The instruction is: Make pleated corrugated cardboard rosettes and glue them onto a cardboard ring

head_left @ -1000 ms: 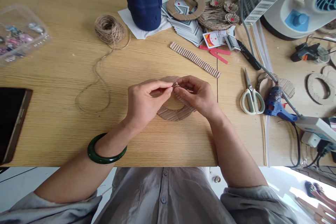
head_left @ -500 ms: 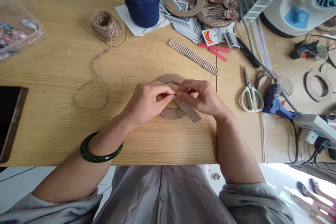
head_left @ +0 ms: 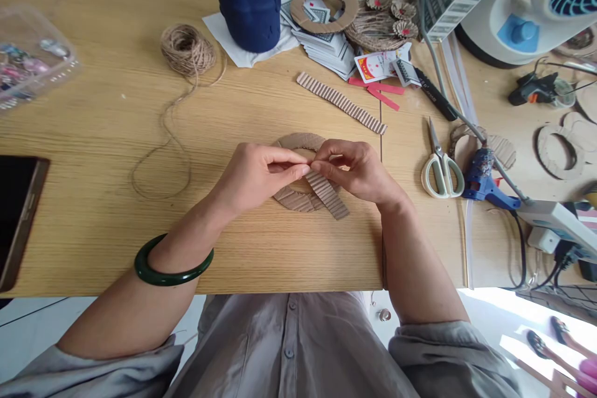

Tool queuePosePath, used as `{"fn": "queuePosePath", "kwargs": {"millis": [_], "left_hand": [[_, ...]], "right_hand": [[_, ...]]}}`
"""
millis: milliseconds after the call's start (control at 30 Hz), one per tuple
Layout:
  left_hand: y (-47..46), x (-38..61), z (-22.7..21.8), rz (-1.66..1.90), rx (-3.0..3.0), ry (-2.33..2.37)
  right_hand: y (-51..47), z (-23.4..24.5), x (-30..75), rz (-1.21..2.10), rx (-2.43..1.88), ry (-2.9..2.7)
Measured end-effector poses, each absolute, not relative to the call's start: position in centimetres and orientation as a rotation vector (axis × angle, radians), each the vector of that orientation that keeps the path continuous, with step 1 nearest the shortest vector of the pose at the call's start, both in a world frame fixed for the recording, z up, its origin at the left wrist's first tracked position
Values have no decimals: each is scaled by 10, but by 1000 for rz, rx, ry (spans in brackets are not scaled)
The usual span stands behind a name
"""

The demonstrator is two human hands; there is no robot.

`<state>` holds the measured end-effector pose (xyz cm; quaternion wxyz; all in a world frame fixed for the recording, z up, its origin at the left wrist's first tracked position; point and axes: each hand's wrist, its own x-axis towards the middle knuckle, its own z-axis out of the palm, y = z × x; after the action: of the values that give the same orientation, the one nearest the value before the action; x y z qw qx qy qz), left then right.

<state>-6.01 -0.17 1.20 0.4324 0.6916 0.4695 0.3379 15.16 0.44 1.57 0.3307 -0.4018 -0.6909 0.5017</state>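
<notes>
My left hand (head_left: 265, 175) and my right hand (head_left: 354, 168) meet fingertip to fingertip, both pinching the upper end of a corrugated cardboard strip (head_left: 330, 196). The pinched end is hidden by the fingers, while the ribbed rest of the strip slants down to the right. Below it a cardboard ring (head_left: 296, 199) lies on the table, partly covered by both hands. Another corrugated strip (head_left: 342, 102) rests flat beyond my hands.
Twine (head_left: 186, 50) lies at the back left, beside a dark blue tumbler (head_left: 249, 3). On the right are scissors (head_left: 441, 165), a blue glue gun (head_left: 487, 183) and a fan (head_left: 517, 28). Playing cards (head_left: 324, 50) and a second cardboard ring (head_left: 298, 11) are heaped at the back.
Both hands keep their pinch on the strip and have shifted only slightly. The strip's free end has swung a little left and down. The whole view has moved slightly.
</notes>
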Motion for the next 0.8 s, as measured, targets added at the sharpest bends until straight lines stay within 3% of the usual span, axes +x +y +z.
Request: {"fn": "queuePosePath", "kwargs": {"millis": [800], "left_hand": [[-8, -50, 16, 1143, 1679, 1416]], "right_hand": [[2, 12, 135, 1442, -1047, -1494]]}}
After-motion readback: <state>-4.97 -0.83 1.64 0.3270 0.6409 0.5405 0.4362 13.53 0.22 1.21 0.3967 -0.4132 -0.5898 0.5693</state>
